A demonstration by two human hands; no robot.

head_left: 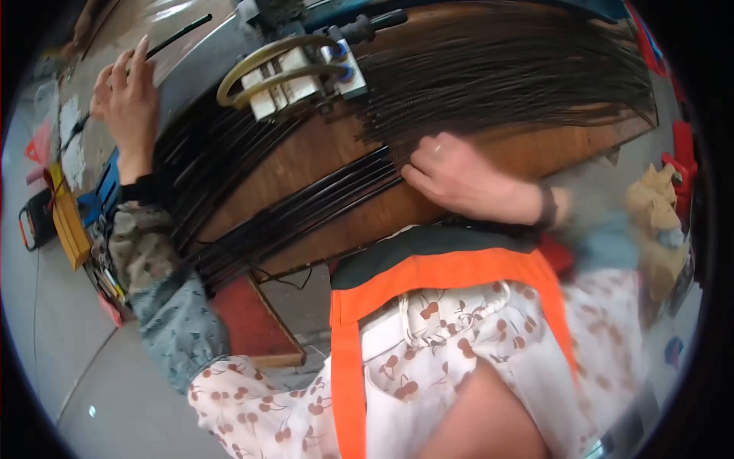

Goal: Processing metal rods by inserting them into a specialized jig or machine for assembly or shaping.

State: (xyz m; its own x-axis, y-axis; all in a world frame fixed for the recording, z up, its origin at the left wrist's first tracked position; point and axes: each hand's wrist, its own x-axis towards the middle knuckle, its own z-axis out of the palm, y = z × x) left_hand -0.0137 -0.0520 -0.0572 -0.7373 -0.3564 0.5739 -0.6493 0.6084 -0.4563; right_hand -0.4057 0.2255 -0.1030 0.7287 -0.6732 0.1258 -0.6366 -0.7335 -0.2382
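At the upper left, my left hand (126, 99) is closed over a slim black rod (180, 36), which sticks out past the fingers toward the upper right. My right hand (462, 176) is at the near edge of the wooden bench, its fingers curled together by the ends of several long black rods (321, 187). Whatever lies within those fingers is hidden. Between the hands, farther back, stands a small machine head (283, 80) with pale metal blocks and looped yellowish hoses. More black rods (206, 149) lie below and left of it.
A large heap of thin dark rods (505, 73) covers the bench's back right. The wooden bench top (264, 172) shows between the rods. A yellow tool (69, 229) sits at the left, a red stool-like board (256, 321) below, and crumpled brown paper (654, 206) at the right.
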